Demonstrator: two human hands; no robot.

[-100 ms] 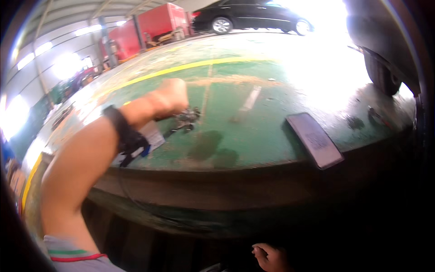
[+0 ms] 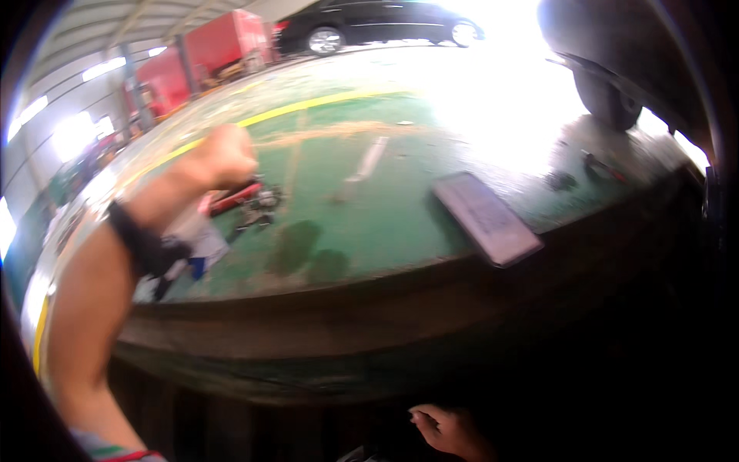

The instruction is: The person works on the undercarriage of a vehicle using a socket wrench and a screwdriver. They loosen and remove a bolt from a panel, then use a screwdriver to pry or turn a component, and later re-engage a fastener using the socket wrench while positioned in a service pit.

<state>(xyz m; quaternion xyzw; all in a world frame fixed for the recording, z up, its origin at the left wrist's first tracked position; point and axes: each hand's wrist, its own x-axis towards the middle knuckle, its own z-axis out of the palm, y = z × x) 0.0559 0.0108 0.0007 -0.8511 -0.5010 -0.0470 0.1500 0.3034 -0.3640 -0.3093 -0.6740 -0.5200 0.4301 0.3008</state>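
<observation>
My left hand (image 2: 225, 158), blurred and with curled fingers, is over the green raised floor, just above a red-handled tool (image 2: 229, 199) and dark metal parts (image 2: 262, 202); what it holds is hidden. A black band (image 2: 137, 239) is round that forearm, beside a pale sheet (image 2: 205, 241). A phone (image 2: 486, 218) lies face up near the floor's edge. My right hand (image 2: 440, 427) is low at the bottom with bent fingers; anything in it is lost in shadow.
A dark ledge (image 2: 323, 323) drops from the green floor. A car body with a wheel (image 2: 604, 96) is at upper right, near small dark items (image 2: 596, 168). A black car (image 2: 377, 27) and red cabinets (image 2: 231, 46) stand behind a yellow line (image 2: 300, 105).
The view has swung, shifting the phone, parts and cars leftward in the picture. My left hand has shifted left too, and the red tool handle beneath it now shows.
</observation>
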